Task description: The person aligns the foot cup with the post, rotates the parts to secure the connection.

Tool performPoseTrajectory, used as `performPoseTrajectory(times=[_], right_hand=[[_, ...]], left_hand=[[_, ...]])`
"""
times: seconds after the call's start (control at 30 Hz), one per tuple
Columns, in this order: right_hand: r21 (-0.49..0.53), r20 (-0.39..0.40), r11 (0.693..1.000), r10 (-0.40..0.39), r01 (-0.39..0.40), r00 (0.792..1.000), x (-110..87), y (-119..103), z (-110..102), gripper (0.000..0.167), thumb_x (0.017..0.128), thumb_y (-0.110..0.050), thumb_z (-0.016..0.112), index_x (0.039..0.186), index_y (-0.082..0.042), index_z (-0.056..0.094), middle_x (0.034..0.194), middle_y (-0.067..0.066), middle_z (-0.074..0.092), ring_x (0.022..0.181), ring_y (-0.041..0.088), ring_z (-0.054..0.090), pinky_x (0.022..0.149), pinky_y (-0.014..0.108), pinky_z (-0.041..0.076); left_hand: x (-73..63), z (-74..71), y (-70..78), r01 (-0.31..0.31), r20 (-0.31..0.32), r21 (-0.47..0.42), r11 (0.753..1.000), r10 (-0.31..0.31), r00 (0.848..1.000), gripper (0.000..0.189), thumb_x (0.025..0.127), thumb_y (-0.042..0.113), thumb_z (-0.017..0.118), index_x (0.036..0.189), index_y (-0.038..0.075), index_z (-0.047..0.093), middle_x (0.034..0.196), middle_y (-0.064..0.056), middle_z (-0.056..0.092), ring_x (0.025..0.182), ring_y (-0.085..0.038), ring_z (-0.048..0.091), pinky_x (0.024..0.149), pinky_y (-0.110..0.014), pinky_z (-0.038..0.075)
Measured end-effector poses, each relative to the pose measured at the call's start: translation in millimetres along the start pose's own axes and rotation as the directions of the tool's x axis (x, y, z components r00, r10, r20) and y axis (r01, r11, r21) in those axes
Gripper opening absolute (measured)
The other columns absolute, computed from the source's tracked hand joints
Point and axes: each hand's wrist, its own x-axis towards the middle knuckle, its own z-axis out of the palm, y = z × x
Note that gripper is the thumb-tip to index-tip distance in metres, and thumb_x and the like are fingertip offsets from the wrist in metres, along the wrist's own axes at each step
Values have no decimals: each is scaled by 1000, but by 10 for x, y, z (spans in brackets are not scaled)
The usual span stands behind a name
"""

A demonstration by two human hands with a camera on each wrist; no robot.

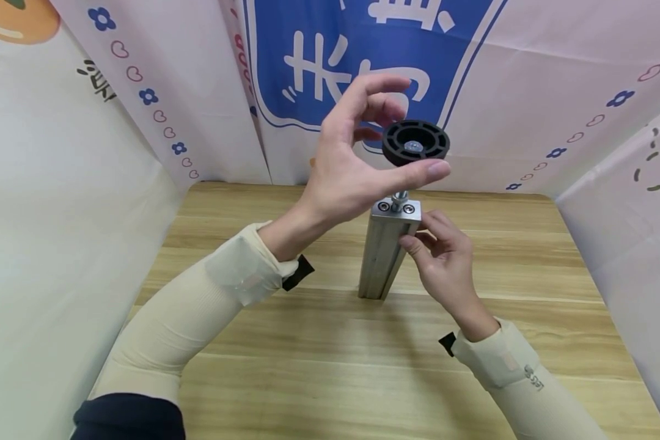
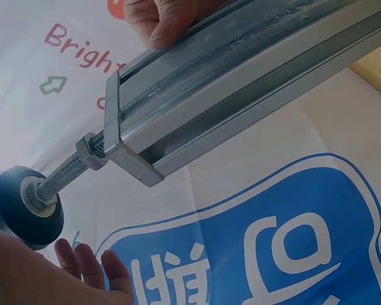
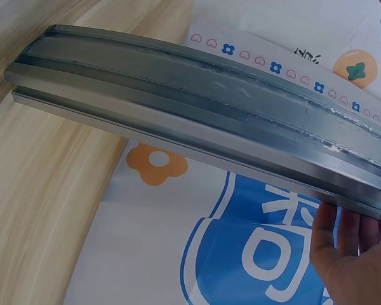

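An aluminium profile stands upright on the wooden table, with a metal end plate screwed on top. Out of that plate rises a threaded stud with a hex nut, topped by a round black levelling foot. My left hand is around the foot, its thumb along the near rim and its loosely bent fingers spread apart from the far side. Lower down, my right hand grips the profile near its upper end between thumb and fingers; some of those fingers are hidden behind it.
The wooden table lies under the profile. Printed white cloth with a blue sign hangs behind the table, and pale cloth walls close in both sides.
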Motion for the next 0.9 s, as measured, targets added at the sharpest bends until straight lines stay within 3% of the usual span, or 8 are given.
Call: performPoseTrajectory(times=[0.23,0.5,0.9], right_hand=[[-11,2,1000,-6,6,1000,21,-1,9,38,85,21,71,123,15,70,101,-8,67,90,7,64,80,18,60],[-21,5,1000,-2,2,1000,12,6,6,38,86,20,70,124,15,69,101,-9,67,88,6,63,78,18,59],[-14,-6,1000,5,-5,1000,-8,7,10,39,85,22,70,124,16,69,99,-9,66,86,6,61,78,17,59]], left_hand=[[12,-27,-1,19,-16,8,1000,-19,1000,71,73,16,94,133,2,59,104,-9,70,101,-15,64,92,-30,54],[-7,-42,-39,-18,13,-1,1000,18,1000,65,77,15,89,132,-1,58,113,-11,76,105,-14,65,94,-30,51],[-31,-41,-102,-55,55,-86,995,60,997,50,84,13,77,128,-5,59,120,-17,78,117,-13,65,98,-31,49]])
